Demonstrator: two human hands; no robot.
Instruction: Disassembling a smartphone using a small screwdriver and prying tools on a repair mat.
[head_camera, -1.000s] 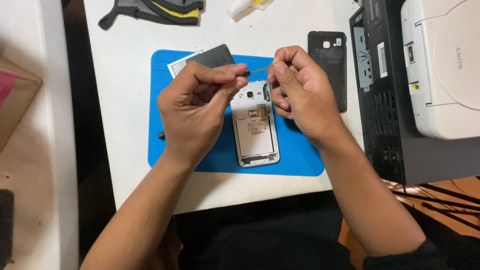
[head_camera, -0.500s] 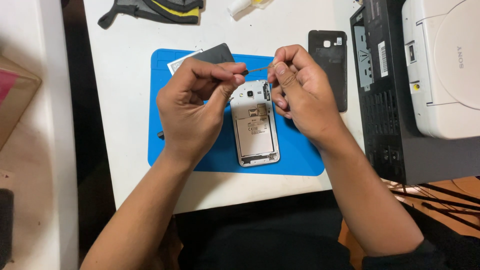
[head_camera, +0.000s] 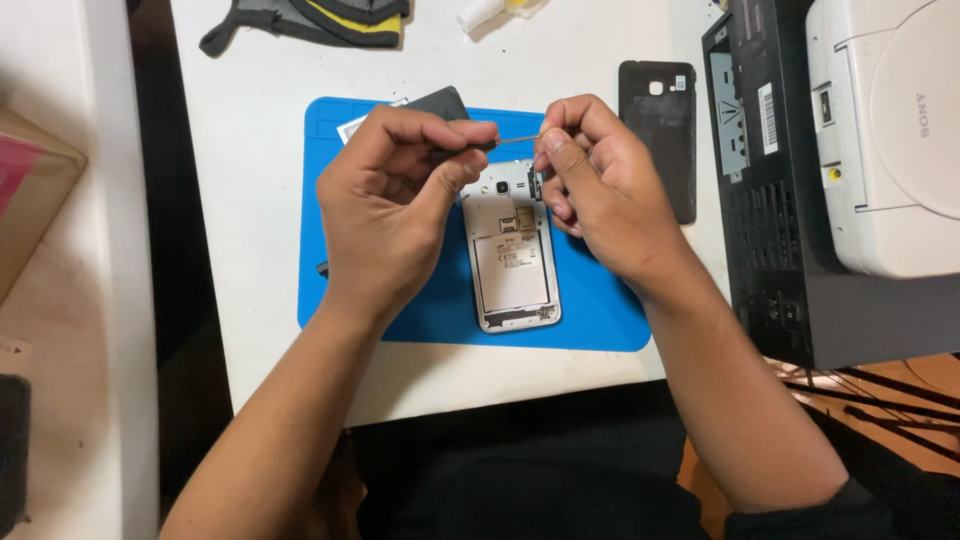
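Note:
A white phone (head_camera: 513, 262) with its back cover off lies face down on a blue work mat (head_camera: 600, 310). My left hand (head_camera: 395, 195) is closed on a thin metal tool (head_camera: 512, 139) held level above the phone's top end. My right hand (head_camera: 595, 185) pinches the tool's tip between thumb and fingers. A dark flat battery (head_camera: 440, 102) lies on the mat behind my left hand, partly hidden. The phone's black back cover (head_camera: 660, 140) rests on the white table to the right of the mat.
A black case with vents (head_camera: 770, 180) and a white box-shaped device (head_camera: 890, 130) stand at the right. A grey and yellow glove (head_camera: 310, 18) lies at the table's far edge. A cardboard box (head_camera: 35, 190) sits at left.
Both hands stay nearly where they were above the phone's top; the fingers shifted only slightly on the thin tool.

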